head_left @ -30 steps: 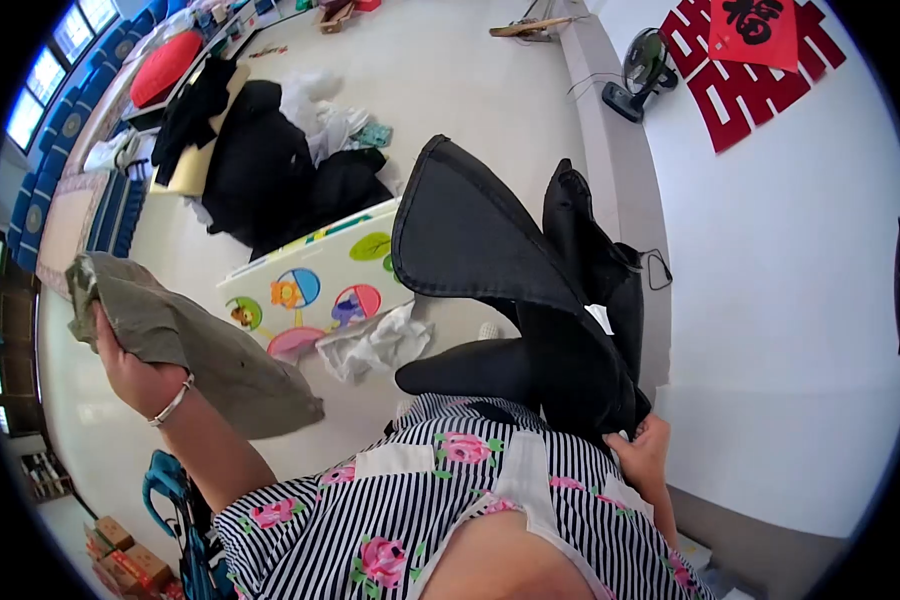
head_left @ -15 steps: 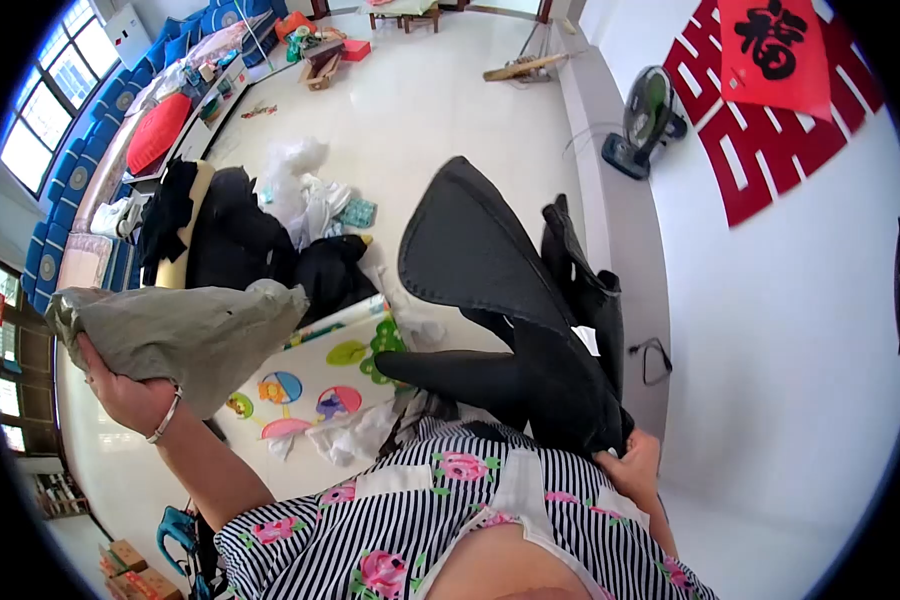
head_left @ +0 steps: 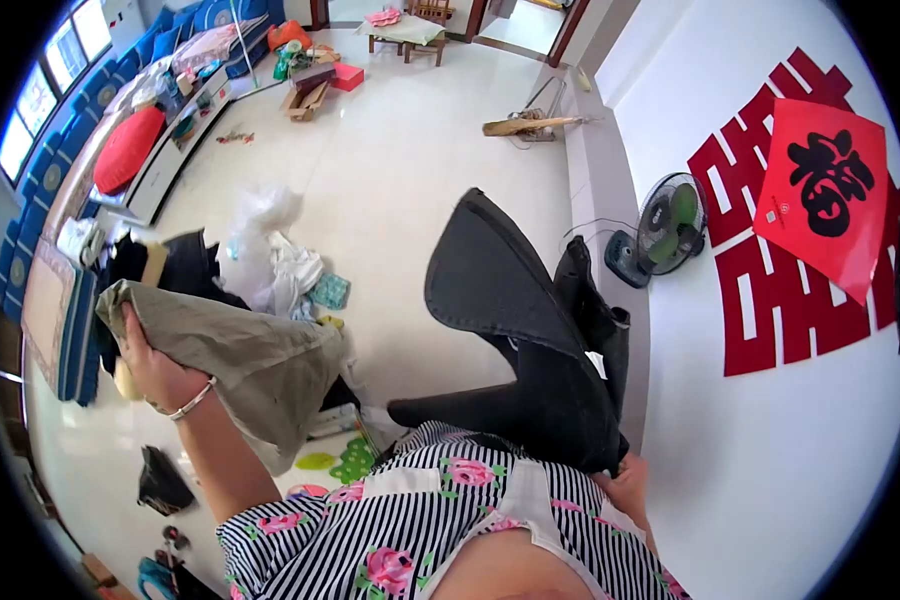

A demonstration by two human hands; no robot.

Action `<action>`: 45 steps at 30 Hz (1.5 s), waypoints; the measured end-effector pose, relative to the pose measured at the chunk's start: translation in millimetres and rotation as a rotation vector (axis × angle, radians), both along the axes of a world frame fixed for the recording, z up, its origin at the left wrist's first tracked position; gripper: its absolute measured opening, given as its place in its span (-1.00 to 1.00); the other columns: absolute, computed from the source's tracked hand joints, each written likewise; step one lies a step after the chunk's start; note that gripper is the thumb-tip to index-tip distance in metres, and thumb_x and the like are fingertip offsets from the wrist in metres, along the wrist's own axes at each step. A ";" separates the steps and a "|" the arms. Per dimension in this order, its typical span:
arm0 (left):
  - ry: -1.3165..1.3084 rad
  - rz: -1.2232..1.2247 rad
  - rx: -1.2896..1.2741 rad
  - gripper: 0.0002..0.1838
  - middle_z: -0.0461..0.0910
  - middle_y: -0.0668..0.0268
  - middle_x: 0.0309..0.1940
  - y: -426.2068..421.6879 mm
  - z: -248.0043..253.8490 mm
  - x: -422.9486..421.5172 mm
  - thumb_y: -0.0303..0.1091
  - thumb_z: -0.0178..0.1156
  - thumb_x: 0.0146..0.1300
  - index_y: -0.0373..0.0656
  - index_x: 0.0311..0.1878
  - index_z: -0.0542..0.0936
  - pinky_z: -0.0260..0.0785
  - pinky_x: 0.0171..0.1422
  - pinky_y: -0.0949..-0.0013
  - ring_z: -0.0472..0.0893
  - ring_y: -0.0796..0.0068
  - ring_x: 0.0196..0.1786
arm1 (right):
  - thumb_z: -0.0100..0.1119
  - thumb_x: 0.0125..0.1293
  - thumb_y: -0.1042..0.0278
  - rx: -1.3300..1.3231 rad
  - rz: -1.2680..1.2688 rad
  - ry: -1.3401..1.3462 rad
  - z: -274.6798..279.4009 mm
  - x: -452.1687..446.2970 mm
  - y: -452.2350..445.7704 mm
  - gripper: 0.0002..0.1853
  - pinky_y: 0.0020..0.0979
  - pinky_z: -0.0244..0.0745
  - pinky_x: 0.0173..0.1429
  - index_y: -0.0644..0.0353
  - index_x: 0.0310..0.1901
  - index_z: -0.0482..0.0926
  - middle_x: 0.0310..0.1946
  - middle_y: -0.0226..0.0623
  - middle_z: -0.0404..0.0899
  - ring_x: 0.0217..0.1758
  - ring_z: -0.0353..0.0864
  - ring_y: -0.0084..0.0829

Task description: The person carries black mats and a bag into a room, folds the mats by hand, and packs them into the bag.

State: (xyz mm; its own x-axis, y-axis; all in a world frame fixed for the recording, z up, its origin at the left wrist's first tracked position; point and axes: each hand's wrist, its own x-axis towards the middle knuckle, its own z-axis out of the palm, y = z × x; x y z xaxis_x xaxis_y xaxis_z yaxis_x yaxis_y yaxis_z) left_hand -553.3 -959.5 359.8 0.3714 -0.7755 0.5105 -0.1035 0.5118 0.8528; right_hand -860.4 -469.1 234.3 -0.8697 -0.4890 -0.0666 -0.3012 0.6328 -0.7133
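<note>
Through the head view, clock read from its centre, I have the left hand (head_left: 165,375) between eight and nine, its arm (head_left: 225,455) stretched outward, fingers curled around one edge of a thin khaki-grey cloth (head_left: 255,360). The right hand (head_left: 625,485), between four and five, bends in beside the striped, rose-printed top (head_left: 390,510), closed on the near end of a large black stitched fabric piece (head_left: 510,330); I can't see its fingertips. I find translucent white plastic (head_left: 267,220) at ten, a dark round-caged fan (head_left: 670,225) at two. The cloth screens some floor (head_left: 400,170). The black piece's long axis runs five to eleven, broad rounded flap toward eleven; the cloth slopes toward four.
</note>
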 end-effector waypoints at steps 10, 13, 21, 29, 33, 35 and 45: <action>0.511 -0.207 0.058 -0.65 0.53 0.23 0.03 -188.8 43.6 -190.7 -0.29 0.00 0.38 -0.29 0.12 0.50 0.44 0.09 0.33 0.55 0.36 -0.01 | 0.38 -0.23 0.24 0.220 0.143 0.031 51.4 -159.7 -235.7 -0.65 -0.22 0.44 -0.28 0.30 -0.42 0.57 -0.54 0.00 0.58 -0.46 0.56 0.02; 0.525 -0.172 0.049 -0.66 0.52 0.25 0.00 -235.8 54.0 -223.0 -0.29 0.03 0.36 -0.30 0.09 0.50 0.42 0.09 0.37 0.55 0.41 0.01 | 0.39 -0.22 0.25 0.288 0.233 0.018 57.8 -224.7 -307.6 -0.64 -0.24 0.47 -0.23 0.29 -0.37 0.59 -0.48 0.00 0.61 -0.40 0.60 -0.01; 0.477 -0.209 -0.024 -0.64 0.55 0.24 -0.01 -355.0 77.2 -293.9 -0.26 0.03 0.37 -0.30 0.11 0.47 0.45 0.03 0.34 0.58 0.38 -0.04 | 0.33 -0.18 0.20 0.146 0.393 -0.058 100.8 -366.6 -508.5 -0.54 -0.26 0.49 -0.17 0.27 -0.19 0.62 -0.41 -0.03 0.64 -0.31 0.66 -0.10; 0.454 -0.273 0.296 -0.62 0.52 0.20 0.04 -547.9 20.0 -451.9 -0.39 0.10 0.30 -0.27 0.17 0.40 0.42 0.13 0.32 0.54 0.38 0.04 | 0.39 -0.23 0.19 0.173 0.355 -0.015 83.5 -483.1 -704.3 -0.56 -0.20 0.47 -0.25 0.26 -0.27 0.62 -0.46 0.00 0.61 -0.35 0.63 -0.05; 0.283 -0.478 0.592 -0.65 0.53 0.26 -0.01 -649.6 -26.8 -579.4 -0.39 0.09 0.31 -0.25 0.14 0.43 0.39 0.10 0.46 0.52 0.51 0.00 | 0.39 -0.21 0.24 0.215 0.334 0.163 93.5 -538.0 -775.4 -0.60 -0.21 0.47 -0.26 0.28 -0.29 0.61 -0.45 0.03 0.61 -0.36 0.63 -0.02; -0.142 -0.641 0.677 -0.69 0.54 0.26 -0.04 -700.7 -65.9 -635.3 -0.36 0.04 0.33 -0.22 0.11 0.46 0.37 0.11 0.48 0.51 0.55 -0.01 | 0.37 -0.20 0.24 0.264 0.212 -0.007 132.1 -555.3 -820.7 -0.59 -0.18 0.47 -0.22 0.27 -0.26 0.61 -0.41 0.03 0.61 -0.32 0.62 0.00; -1.514 -0.906 -0.132 -0.59 0.38 0.20 0.23 -811.9 -248.6 -983.1 -0.25 -0.10 0.36 -0.14 0.22 0.43 0.09 0.37 0.15 0.33 0.17 0.26 | 0.34 -0.17 0.28 0.182 0.238 -0.014 117.0 -711.2 -1018.5 -0.59 -0.24 0.48 -0.20 0.18 -0.19 0.63 -0.42 -0.02 0.61 -0.34 0.61 -0.06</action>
State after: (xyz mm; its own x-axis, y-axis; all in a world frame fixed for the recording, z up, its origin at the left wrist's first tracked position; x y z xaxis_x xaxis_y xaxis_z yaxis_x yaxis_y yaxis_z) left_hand -1536.4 -1771.4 111.2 -0.9244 -0.3795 0.0377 -0.3604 0.9017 0.2389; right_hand -1571.6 -1487.6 351.3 -0.7306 -0.6578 -0.1831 -0.4474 0.6638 -0.5993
